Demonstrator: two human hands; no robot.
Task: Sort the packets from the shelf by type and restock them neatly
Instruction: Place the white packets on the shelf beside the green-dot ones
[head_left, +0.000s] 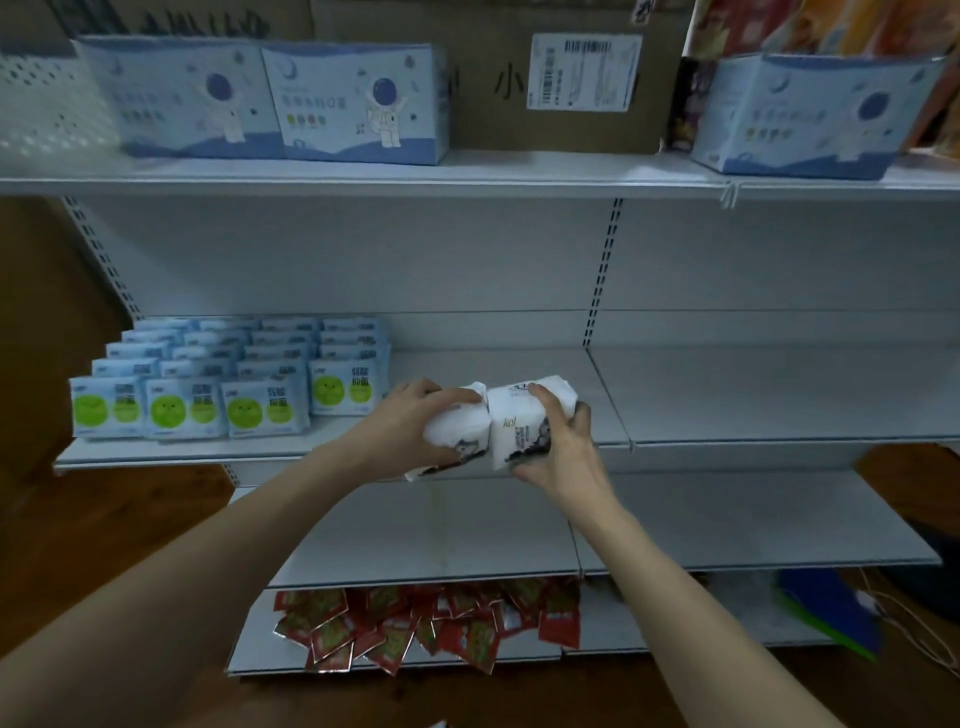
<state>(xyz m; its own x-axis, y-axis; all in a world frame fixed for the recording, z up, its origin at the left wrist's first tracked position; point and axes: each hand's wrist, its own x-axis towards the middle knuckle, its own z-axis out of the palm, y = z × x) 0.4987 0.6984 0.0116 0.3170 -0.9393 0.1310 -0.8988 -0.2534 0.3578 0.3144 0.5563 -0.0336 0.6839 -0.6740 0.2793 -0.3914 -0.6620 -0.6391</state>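
Both hands hold white tissue packets side by side just above the front edge of the middle shelf (727, 395). My left hand (410, 421) grips the left white packet (457, 426) from its left side. My right hand (563, 447) wraps the right white packet (511, 423), which carries dark print and the letters "kol". The two packets touch each other. To their left on the same shelf, blue-and-green packets (234, 374) stand in neat rows. Red packets (431, 629) lie in a loose heap on the lowest shelf.
The top shelf (519, 171) carries blue astronaut boxes (353, 104), another one (810, 114) at the right, a cardboard carton (493, 78) and a white perforated basket (47, 104). A bare white shelf (727, 525) lies below my hands. A blue-green object (831, 608) sits low right.
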